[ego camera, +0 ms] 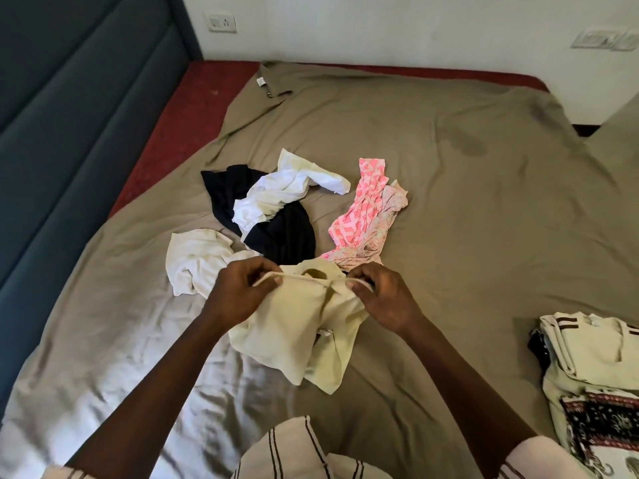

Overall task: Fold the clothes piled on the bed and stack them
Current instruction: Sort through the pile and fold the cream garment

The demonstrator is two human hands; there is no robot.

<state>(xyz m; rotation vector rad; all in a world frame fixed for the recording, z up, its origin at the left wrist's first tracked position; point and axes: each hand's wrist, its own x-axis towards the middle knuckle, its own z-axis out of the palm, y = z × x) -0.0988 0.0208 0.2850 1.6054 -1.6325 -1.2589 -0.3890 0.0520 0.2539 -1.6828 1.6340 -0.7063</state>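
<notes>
The pale yellow garment (297,326) is crumpled; its top edge runs left-right, the body hanging toward the person. The left hand (242,288) and right hand (380,295) each pinch this edge.

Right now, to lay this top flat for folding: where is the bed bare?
Bare sheet lies left of the left hand, this side of the white cloth, and right of the pink garment, beyond the folded stack. The clothes pile mid-bed is crowded.
</notes>
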